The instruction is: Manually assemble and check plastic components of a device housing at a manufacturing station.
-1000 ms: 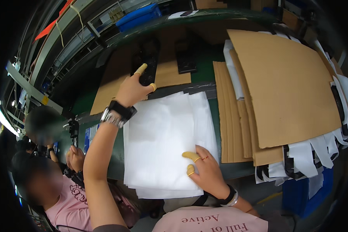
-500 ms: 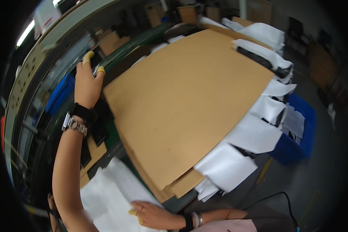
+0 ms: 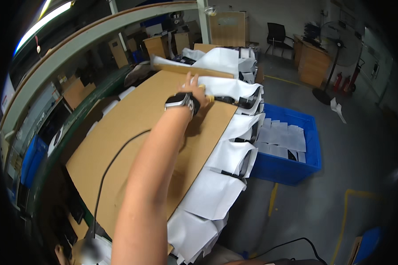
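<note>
My left hand (image 3: 197, 92) reaches out over a large brown cardboard sheet (image 3: 132, 106), down at its far right part. Its fingers are spread, with yellow finger cots on some of them, and nothing shows in its grip. A white-wrapped piece (image 3: 225, 85) with a dark part under it is right beside the fingers; whether they touch it I cannot tell. Along the sheet's right edge, more white wrappers (image 3: 212, 193) stick out from beneath. A black cable (image 3: 102, 181) crosses in front of the sheet. My right hand is out of view.
A blue bin (image 3: 282, 170) holding white-wrapped pieces stands on the floor to the right. At the left run a green bench edge (image 3: 70, 126) and a pale overhead beam (image 3: 88, 35). Farther off are a fan stand (image 3: 331, 75) and a black chair (image 3: 278, 37).
The view has swung to the right. My left hand has gone from beyond the cardboard's left side to its far right part. My right hand, earlier on white sheets, has left the picture.
</note>
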Tool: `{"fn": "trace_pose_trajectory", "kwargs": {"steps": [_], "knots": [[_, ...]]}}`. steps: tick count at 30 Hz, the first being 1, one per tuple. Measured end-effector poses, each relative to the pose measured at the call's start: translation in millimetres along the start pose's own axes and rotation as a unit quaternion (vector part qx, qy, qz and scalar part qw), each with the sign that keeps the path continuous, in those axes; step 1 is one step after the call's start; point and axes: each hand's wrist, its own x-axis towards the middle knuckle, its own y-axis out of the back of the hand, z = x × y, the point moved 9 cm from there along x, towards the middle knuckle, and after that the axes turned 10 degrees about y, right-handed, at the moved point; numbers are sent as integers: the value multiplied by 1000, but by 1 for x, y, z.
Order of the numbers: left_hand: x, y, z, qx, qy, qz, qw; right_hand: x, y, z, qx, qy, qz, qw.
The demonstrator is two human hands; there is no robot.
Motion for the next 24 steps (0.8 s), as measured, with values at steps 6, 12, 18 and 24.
{"fn": "trace_pose_trajectory", "kwargs": {"steps": [6,12,18,24], "knots": [[-20,-2,-28,-69,-118,-53,989,2,6,-2,-9,14,-11,1000],[-147,36,-72,-85,50,-193,976,-1,-3,-18,27,59,-66,996],[-376,66,-168,-237,277,-234,901,-4,-20,8,9,-15,-25,1000],[-632,88,-212,-215,634,-67,740,9,6,-14,56,18,-30,998]]}}
